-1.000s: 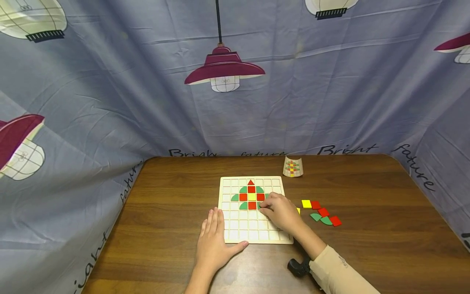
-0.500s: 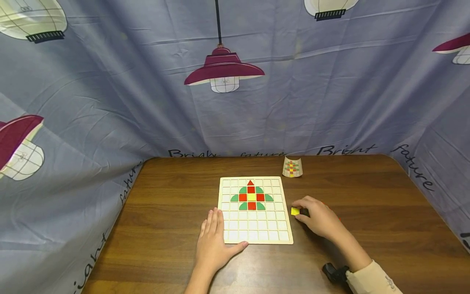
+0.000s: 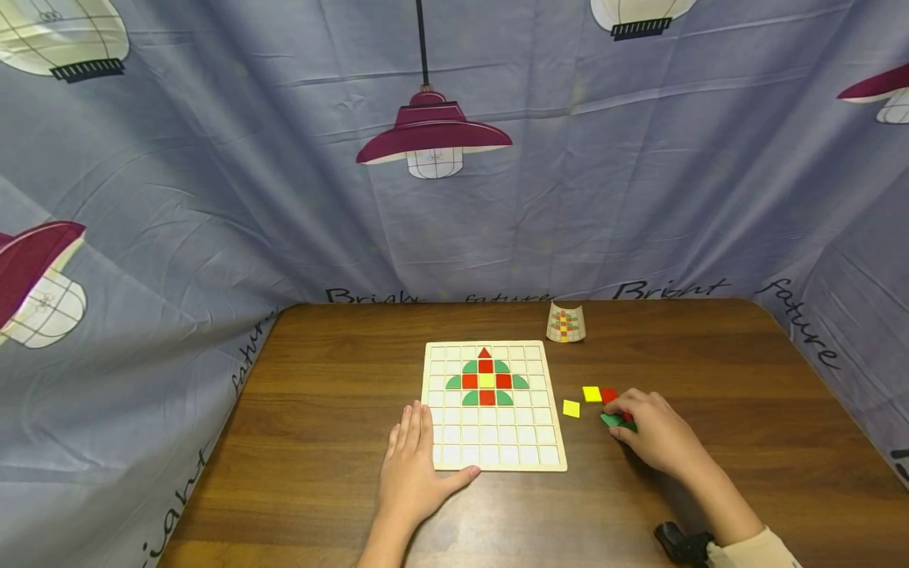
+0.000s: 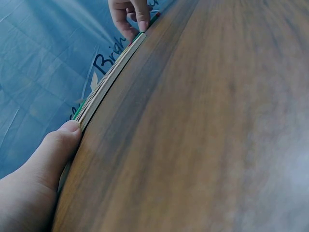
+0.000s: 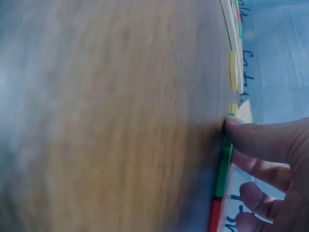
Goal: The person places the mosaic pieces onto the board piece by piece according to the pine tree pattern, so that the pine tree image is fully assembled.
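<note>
A pale gridded board lies on the table, bearing a pattern of red, green and yellow tiles around a yellow square, topped by a red triangle. My left hand rests with straight fingers along the board's left edge, thumb at its front edge. Right of the board, my right hand pinches a green quarter-circle tile between thumb and finger, low at the table. In the right wrist view, another green tile and a red tile lie beside that thumb, partly hidden in the head view.
Two yellow square tiles, a nearer one and a farther one, lie between board and right hand. A red tile touches the farther one. A curved pattern card stands behind the board. A printed curtain hangs behind the table.
My right hand has left a green tile on the board, moved right past the nearer yellow square, and come to the loose green tiles. My left hand has stayed put.
</note>
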`<act>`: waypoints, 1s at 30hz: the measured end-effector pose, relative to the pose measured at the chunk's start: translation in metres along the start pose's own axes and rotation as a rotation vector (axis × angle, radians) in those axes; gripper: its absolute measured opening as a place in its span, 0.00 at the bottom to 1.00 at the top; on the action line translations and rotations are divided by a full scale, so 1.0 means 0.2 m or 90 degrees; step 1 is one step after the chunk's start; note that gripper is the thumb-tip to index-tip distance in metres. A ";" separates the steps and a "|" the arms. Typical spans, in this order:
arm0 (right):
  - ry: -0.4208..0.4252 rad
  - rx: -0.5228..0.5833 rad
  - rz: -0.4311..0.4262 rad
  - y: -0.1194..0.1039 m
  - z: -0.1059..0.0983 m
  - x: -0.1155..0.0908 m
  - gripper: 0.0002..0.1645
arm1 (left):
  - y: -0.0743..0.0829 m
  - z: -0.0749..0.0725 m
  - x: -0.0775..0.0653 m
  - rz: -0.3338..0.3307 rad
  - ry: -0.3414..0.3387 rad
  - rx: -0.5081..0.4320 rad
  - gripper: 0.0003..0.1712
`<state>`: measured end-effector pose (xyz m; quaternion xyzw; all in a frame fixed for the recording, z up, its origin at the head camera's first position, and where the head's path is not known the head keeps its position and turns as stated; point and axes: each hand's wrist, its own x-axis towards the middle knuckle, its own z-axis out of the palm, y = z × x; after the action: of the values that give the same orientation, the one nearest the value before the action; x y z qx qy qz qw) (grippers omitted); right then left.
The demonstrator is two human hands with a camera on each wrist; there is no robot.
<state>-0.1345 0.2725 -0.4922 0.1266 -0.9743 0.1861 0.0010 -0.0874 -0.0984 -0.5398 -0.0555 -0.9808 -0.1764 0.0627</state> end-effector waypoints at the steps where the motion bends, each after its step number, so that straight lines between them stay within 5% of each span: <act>1: 0.001 0.002 -0.002 0.00 0.00 0.00 0.14 | 0.00 0.00 0.00 0.000 0.000 0.001 0.73; 18: -0.007 0.156 -0.017 -0.05 0.06 0.08 0.08 | 0.00 -0.01 0.00 -0.001 -0.006 -0.002 0.73; 30: -0.069 0.243 -0.070 -0.37 0.15 0.23 0.08 | 0.00 0.00 0.00 0.000 -0.004 0.006 0.73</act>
<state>-0.1599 0.1828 -0.4908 0.1875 -0.9115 0.3601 -0.0654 -0.0870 -0.0987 -0.5406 -0.0556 -0.9818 -0.1715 0.0601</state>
